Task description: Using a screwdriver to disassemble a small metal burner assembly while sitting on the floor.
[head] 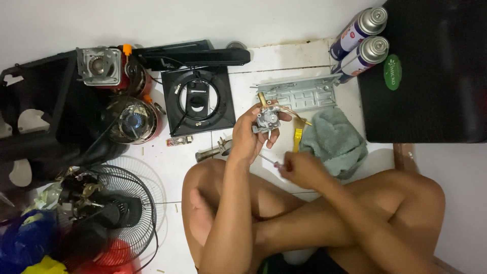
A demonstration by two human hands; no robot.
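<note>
Pinching a small grey metal valve body [267,120] between thumb and fingers, the left hand [252,136] holds it up above the white tiled floor [284,61], in front of the person's crossed legs. The right hand [300,168] is closed around a slim screwdriver [267,161] whose shaft points up and to the left, toward the underside of the part; I cannot tell whether the tip touches it. The valve body looks like cast metal, stiff and fairly light for one hand, with knobbly faces that give the fingers good purchase. A brass fitting [262,98] stands out of its top, and a thin copper tube [294,114] curves away to the right; that tube looks like the weak point, easy to bend or kink, so the blocky casting seems the safer place to hold, as the hand does now. Just beyond lie a grey metal bracket plate [304,94] and a crumpled green cloth [335,139], with a yellow tool [298,138] at the cloth's edge. Farther out, a black square stove base [199,100] sits to the left, two gas canisters [361,40] lie by a black case [431,71], and a fan grille [127,203] rests near the person's knee.
</note>
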